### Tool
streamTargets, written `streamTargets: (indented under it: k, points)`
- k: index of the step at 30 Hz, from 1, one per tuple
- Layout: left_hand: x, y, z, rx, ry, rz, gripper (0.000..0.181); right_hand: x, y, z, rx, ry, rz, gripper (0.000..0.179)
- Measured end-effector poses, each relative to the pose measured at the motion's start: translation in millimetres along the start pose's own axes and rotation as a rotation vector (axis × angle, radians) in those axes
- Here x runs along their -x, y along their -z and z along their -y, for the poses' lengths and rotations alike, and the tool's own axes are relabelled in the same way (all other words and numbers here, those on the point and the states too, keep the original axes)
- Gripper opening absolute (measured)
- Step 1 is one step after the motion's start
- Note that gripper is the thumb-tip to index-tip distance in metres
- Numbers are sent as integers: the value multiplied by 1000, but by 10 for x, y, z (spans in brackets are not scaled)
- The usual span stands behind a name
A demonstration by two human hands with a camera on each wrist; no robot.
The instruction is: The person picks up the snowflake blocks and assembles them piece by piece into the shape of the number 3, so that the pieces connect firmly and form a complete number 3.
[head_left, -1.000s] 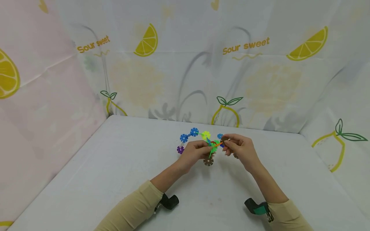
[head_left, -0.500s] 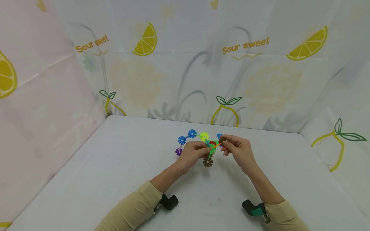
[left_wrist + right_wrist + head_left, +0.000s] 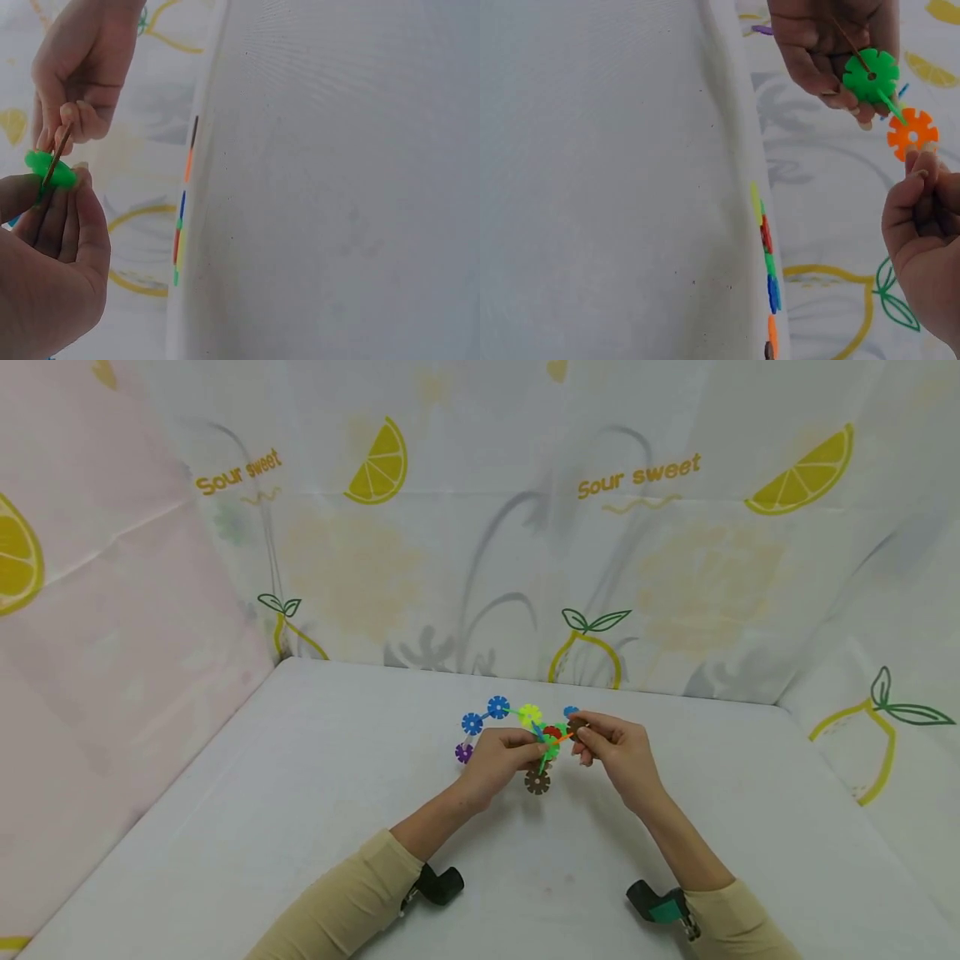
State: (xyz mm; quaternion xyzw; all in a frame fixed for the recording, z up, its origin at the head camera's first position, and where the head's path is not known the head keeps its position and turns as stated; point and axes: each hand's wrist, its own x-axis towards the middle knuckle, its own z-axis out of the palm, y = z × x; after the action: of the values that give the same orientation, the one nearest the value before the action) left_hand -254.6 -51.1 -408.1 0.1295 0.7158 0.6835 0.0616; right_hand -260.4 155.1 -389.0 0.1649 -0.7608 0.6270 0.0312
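Slotted plastic snowflake discs are joined edge to edge between the hands. My left hand [image 3: 502,758] pinches a green disc [image 3: 871,75] between thumb and fingers. From that disc a brown disc [image 3: 537,781] hangs toward the person. An orange disc [image 3: 913,135] meets a green disc seen edge-on on the left hand's side. My right hand [image 3: 618,747] pinches the brown disc [image 3: 577,729] at the orange disc's right end, its fingertips also at the orange disc in the right wrist view. The right fingers hide part of the pieces behind them.
More discs show just beyond the hands: blue [image 3: 498,707], purple [image 3: 463,752], yellow [image 3: 529,715] and red [image 3: 551,732]. Both wrist views show a row of coloured discs edge-on by the white table's [image 3: 300,793] far edge. A lemon-printed cloth [image 3: 450,568] hangs behind.
Both hands keep their hold. The right hand and its brown disc have shifted slightly left, and a brown disc glimpsed below that hand earlier is now hidden.
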Motion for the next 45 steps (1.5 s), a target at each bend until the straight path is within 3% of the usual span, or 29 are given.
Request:
streamTargets:
  k: [8,15,19,24,26,28,34,38,40,45]
  points:
    - [31,30,-46,-14,19,-15,22,-16,-48,55,41,16,9,27]
    - [-15,62,-86,-68,50,42,26,-37,32,87,-9,9,69,33]
    - [-13,108,-137,-200,65,105,27,-32,41,94,-19,1,81,34]
    - [12,181,-259,-495,63,186,30,-32,35,76,-16,-14,65,31]
    - [28,204,-332,-570,36,183,29,-34,37,75,-18,-18,54,28]
    - [43,222,-406,-589,-13,151,26,-37,40,77,-28,-22,46,26]
    - [66,259,-568,-536,-251,-49,14,-44,38,90,-95,-39,57,20]
    - [48,277,-601,-632,-363,-105,9,-28,31,106,-140,-37,79,18]
    - [45,286,-609,-684,-348,-77,15,-17,23,121,-162,-27,91,19]
    - [68,300,-613,-774,-217,46,30,19,-8,171,-206,4,117,21]
